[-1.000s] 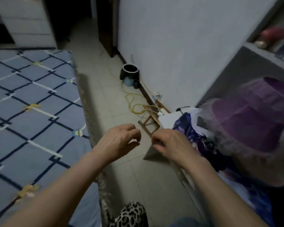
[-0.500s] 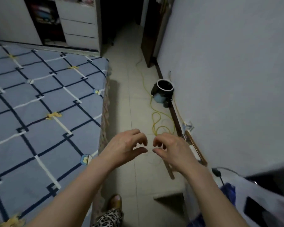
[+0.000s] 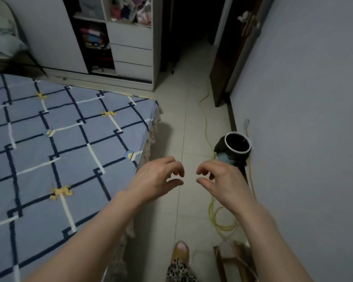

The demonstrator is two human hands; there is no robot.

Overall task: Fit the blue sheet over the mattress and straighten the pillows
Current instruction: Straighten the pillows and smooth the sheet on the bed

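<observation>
**Along the wall and by the wardrobe**

At right of centre a black pot (image 3: 236, 146) with a pale rim stands on the tiled floor (image 3: 192, 123), close against the grey wall (image 3: 303, 119). A yellow cord (image 3: 214, 216) runs down the floor past it and coils lower right. At top centre a white wardrobe (image 3: 131, 47) stands open, clothes on its shelves, drawers below. A dark wooden door (image 3: 228, 64) stands at upper right. A wooden frame (image 3: 222, 263) sits at the bottom edge.
</observation>
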